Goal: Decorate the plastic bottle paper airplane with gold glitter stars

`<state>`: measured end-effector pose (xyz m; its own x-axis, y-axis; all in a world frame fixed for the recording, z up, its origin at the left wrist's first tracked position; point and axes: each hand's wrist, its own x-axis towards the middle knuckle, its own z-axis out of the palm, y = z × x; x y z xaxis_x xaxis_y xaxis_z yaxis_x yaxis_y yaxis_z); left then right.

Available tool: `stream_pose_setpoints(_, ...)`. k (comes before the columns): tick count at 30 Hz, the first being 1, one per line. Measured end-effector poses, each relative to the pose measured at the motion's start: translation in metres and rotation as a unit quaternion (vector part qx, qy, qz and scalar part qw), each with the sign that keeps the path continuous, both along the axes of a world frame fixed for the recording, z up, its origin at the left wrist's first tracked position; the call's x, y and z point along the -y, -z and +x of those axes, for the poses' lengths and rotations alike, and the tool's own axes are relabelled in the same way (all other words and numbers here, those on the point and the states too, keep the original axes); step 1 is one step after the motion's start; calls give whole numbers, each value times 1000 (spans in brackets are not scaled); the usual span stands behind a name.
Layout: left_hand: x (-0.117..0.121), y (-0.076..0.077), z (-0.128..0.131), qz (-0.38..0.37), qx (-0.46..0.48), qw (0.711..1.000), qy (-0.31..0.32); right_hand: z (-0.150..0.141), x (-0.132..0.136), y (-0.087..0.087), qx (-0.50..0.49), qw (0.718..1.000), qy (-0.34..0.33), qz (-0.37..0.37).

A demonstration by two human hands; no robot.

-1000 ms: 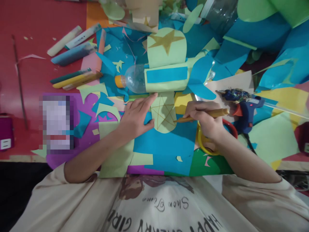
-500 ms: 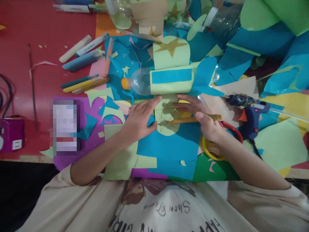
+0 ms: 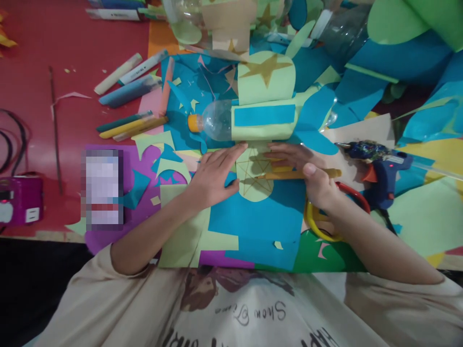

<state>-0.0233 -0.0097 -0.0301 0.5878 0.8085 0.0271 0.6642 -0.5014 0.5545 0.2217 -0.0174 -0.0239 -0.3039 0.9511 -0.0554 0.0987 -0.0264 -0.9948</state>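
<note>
A clear plastic bottle (image 3: pixel 217 120) with an orange cap lies on its side, wrapped in pale green paper with a blue strip and blue fins. From its far side extends a pale green wing (image 3: pixel 285 86) with a solid brown star. The near wing (image 3: pixel 253 190) carries a star in outline only. My left hand (image 3: pixel 217 176) is open, palm down, fingertips at this wing's left edge by the bottle. Across the wing, my right hand (image 3: pixel 314 178) holds a brown marker (image 3: pixel 285 175) beneath the thumb, its tip over the star outline. The other right fingers stretch towards the wing's right edge.
Scissors (image 3: pixel 311 221) with red and yellow handles lie under my right forearm. A blue glue gun (image 3: pixel 383 173) rests to the right. Several markers (image 3: pixel 126 91), a phone (image 3: pixel 103 188) and paper scraps are on the left. Another decorated bottle (image 3: pixel 184 14) stands at the back.
The marker tip has risen slightly up the star outline, with my right hand shifting a little. My left hand stays at the wing's edge. The whole view has slid slightly right.
</note>
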Motion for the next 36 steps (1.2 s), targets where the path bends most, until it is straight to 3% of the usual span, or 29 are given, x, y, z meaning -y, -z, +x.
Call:
stream_pose_setpoints(9,2,-2,0,-2,3,1000,-7,-5,-1,-12,76,995,63,8)
stream_pose_setpoints(18,2,-2,1,-9,-4,1000,-11,-21,13,-11,140,988,-29,53)
stream_pose_setpoints(32,1,-5,0,11,3,1000,0,-20,12,-8,130,983,-88,94)
stream_pose_setpoints(36,0,-6,1,11,0,1000,2,-20,12,-6,134,984,-66,101)
